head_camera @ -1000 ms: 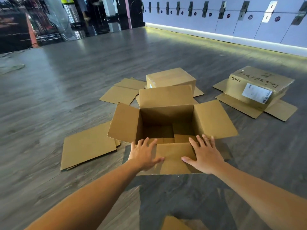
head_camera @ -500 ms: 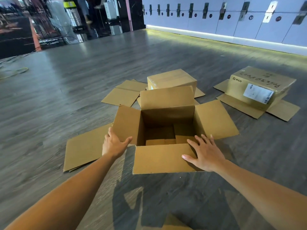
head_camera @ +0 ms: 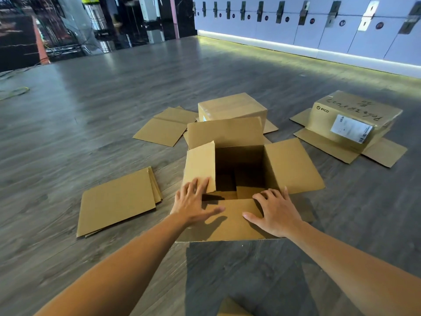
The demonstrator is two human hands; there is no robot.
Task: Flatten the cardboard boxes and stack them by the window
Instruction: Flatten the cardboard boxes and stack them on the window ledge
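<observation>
Head view looks down two bare forearms to an open cardboard box (head_camera: 241,169) standing on the grey wood floor (head_camera: 91,133). Nearest, the box's near flap (head_camera: 230,222) lies folded outward and down toward the person. The right hand (head_camera: 276,212) rests palm-down on that flap, fingers straight and spread, fingertips at the box's front rim. The left hand (head_camera: 193,201) is also spread wide, thumb stretched over the near flap and fingers touching the lower edge of the left flap (head_camera: 200,166), which stands tilted inward over the opening. The right flap (head_camera: 293,165) is splayed outward, and the far flap (head_camera: 225,132) stands up behind the dark interior. Left of the box, well apart from it, a flattened stack (head_camera: 118,200) of cardboard lies on the floor. Beyond the open box sits a closed box (head_camera: 232,106) with loose flat sheets (head_camera: 166,126) to its left. Farther right, a labelled box (head_camera: 355,118) rests upside down on its splayed flaps. White lockers (head_camera: 319,19) line the far wall.
</observation>
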